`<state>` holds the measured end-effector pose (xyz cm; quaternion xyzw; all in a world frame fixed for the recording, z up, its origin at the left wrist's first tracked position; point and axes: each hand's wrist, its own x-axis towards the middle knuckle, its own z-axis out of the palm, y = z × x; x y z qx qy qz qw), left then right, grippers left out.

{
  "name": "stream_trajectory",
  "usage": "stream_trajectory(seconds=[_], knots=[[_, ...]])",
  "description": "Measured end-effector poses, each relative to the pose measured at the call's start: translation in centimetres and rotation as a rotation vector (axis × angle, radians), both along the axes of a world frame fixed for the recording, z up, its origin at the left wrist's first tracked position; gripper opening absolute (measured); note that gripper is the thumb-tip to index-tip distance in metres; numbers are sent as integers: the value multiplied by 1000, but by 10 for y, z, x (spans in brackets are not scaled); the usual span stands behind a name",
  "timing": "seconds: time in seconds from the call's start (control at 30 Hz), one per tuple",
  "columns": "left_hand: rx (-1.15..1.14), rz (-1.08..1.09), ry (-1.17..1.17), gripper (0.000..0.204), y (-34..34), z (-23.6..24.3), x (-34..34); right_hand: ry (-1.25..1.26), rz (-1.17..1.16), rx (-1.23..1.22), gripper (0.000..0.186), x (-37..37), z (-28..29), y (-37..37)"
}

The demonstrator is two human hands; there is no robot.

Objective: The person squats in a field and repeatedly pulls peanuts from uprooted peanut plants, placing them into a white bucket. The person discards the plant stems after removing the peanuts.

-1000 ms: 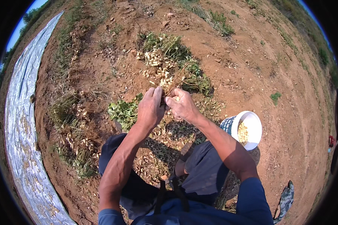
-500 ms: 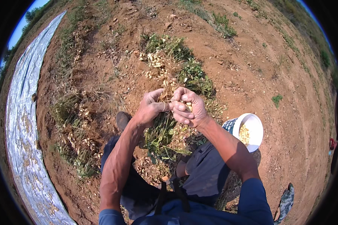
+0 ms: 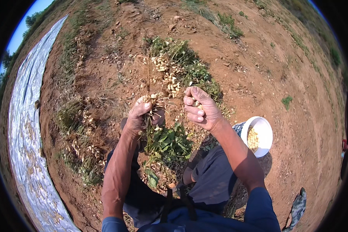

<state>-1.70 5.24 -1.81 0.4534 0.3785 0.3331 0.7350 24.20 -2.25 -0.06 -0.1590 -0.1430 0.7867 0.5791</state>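
My left hand [image 3: 138,114] grips a peanut plant [image 3: 168,140] by its roots, with the leafy stems hanging down between my legs. A few pale pods cling to the roots beside my thumb. To the right of it, my right hand [image 3: 203,108] is curled closed around several loose peanuts [image 3: 197,104], which show between the fingers. A gap separates the two hands. Just beyond them lies a pile of pulled peanut plants [image 3: 181,54] with clusters of pods [image 3: 172,83] on the roots.
A white bucket [image 3: 264,131], part filled with peanuts [image 3: 253,140], stands beside my right knee. More uprooted plants [image 3: 79,143] lie to the left. A long silvery sheet [image 3: 27,116] with scattered pods runs along the far left. A camouflage-patterned cloth [image 3: 297,207] lies at lower right.
My hands have parted: the left has moved left and turned with the plant's roots, showing its pods. The right has shifted slightly right, still closed on peanuts.
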Motion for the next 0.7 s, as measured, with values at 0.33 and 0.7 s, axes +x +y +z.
stream_trajectory(seconds=[0.33,0.7], knots=[[2,-51,123,24,-18,21,17,-627,-47,100,48,-21,15,-9],[-32,-251,-108,21,-19,22,32,-1397,-372,515,32,-17,5,-12]])
